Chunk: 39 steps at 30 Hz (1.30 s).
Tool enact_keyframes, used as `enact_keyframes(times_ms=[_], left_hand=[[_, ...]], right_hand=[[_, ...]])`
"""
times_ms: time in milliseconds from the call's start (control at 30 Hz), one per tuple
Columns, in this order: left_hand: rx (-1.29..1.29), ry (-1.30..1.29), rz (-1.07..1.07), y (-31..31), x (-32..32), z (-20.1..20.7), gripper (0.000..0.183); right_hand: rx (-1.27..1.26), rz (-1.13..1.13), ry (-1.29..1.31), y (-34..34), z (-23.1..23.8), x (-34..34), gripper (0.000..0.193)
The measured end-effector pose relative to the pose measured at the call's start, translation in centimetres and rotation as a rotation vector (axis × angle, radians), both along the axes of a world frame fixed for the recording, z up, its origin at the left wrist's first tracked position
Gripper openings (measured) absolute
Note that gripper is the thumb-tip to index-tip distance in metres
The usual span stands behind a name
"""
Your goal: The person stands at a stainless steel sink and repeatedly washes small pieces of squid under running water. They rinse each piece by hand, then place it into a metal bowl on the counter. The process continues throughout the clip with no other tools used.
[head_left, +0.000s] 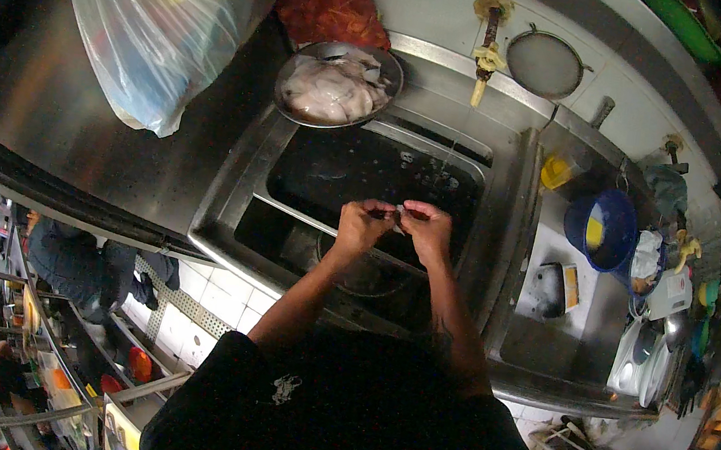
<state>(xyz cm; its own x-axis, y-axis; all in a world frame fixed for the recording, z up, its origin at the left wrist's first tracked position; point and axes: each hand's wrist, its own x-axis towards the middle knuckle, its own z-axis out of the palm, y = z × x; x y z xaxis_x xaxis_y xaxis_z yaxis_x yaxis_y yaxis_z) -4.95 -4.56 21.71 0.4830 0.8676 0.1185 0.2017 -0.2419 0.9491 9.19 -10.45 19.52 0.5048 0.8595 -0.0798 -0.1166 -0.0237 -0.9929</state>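
- Small, pale, soft-looking piece (398, 218): we are holding it over the rectangular, silver metal tray (300, 212) of dark water (358, 167).
- Our left hand (362, 223) and right hand (426, 227) are meeting, their fingers pinching the piece.
- Beyond them, leftward, a round metal bowl (396, 96) is carrying glossy whitish chunks (334, 90).
- A bulging translucent plastic bag (156, 33) is resting on the grey metal table (28, 134).

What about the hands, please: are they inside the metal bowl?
No, the left hand and right hand hold a small pale piece above the sink, apart from the metal bowl.
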Motion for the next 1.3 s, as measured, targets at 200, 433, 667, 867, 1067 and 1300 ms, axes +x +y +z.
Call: enact_keyframes(times_ms=[200,433,667,867,1067,1300], left_hand=[[-0.329,-0.2,-0.035,0.2,-0.4,0.5,0.027],[-0.162,0.045,-0.089,0.2,-0.7,1.6,0.027],[-0.121,-0.034,-0.013,-0.1,-0.4,0.2,0.023],[-0.165,-0.094,0.205,0.0,-0.8,0.6,0.018],[-0.232,-0.437,0.276,2.5,-3.1,0.6,0.015],[-0.76,-0.63,0.165,8.0,-5.6,0.3,0.014]], right_hand=[[0.045,0.083,-0.017,-0.2,-0.3,1.0,0.023],[0.021,0.134,-0.301,-0.3,0.2,0.0,0.025],[0.067,0.082,-0.315,-0.6,1.4,-0.4,0.026],[0.084,-0.157,-0.281,-0.3,-0.3,1.4,0.031],[0.155,-0.3,-0.071,-2.0,-1.0,2.4,0.028],[0.072,0.42,-0.541,-6.3,-2.2,0.6,0.024]])
